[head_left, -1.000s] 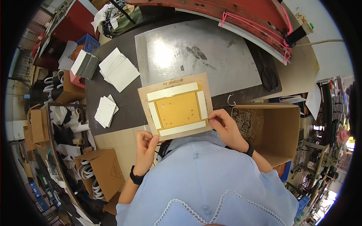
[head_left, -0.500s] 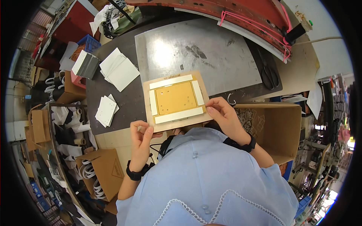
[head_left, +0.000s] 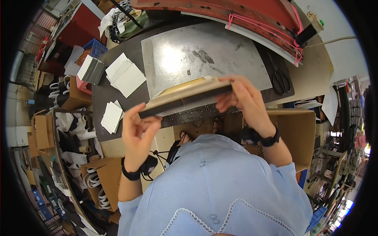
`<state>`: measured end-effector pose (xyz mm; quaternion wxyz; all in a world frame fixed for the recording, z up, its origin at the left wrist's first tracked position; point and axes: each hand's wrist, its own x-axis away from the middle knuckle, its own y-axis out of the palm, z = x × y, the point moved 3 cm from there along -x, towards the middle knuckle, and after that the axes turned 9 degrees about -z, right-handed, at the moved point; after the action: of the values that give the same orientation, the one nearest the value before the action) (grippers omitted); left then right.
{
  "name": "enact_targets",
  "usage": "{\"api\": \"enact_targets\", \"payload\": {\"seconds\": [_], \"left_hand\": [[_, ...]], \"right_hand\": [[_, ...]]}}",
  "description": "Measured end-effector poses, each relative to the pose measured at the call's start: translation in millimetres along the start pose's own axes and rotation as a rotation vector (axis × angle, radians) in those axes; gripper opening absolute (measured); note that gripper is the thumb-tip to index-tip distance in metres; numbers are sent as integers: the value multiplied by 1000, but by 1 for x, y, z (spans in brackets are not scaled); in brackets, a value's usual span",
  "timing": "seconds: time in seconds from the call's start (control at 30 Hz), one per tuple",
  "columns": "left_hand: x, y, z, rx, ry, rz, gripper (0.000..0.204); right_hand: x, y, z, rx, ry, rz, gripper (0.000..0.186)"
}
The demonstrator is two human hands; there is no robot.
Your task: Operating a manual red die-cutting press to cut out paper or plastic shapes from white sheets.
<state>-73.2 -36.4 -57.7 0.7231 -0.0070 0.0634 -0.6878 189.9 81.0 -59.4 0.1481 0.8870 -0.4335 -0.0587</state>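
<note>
- Tan board (head_left: pixel 182 94) is in the air between your two hands, over the near side of the dark worktop (head_left: pixel 136 96); it is strongly tilted, so mainly its edge and a dark band show, with little of the yellow part (head_left: pixel 189 84) behind.
- Your left hand (head_left: pixel 138 131) is clasped on its left end, your right hand (head_left: pixel 249 100) on its right end; the hands are well apart, the right slightly blurred.
- I judge that the step in hand is tipping this board with both hands.
- The next move, I think, calls for an equal hold at both ends, clear of the metal plate (head_left: pixel 204 43).
</note>
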Motion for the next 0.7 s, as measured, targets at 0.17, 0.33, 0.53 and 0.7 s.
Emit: {"api": "enact_targets", "payload": {"seconds": [0.17, 0.33, 0.53, 0.7], "left_hand": [[-41, -16, 10, -238, -66, 123, 29], [-74, -23, 20, -553, 159, 102, 26], [-94, 1, 44, -908, 366, 27, 32], [-109, 25, 47, -1093, 400, -63, 36]], "right_hand": [[-43, -18, -16, 187, 26, -8, 43], [-66, -30, -8, 144, -7, -3, 38], [-71, -33, -5, 184, -16, 3, 38], [-73, -32, -4, 177, -21, 3, 44]]}}
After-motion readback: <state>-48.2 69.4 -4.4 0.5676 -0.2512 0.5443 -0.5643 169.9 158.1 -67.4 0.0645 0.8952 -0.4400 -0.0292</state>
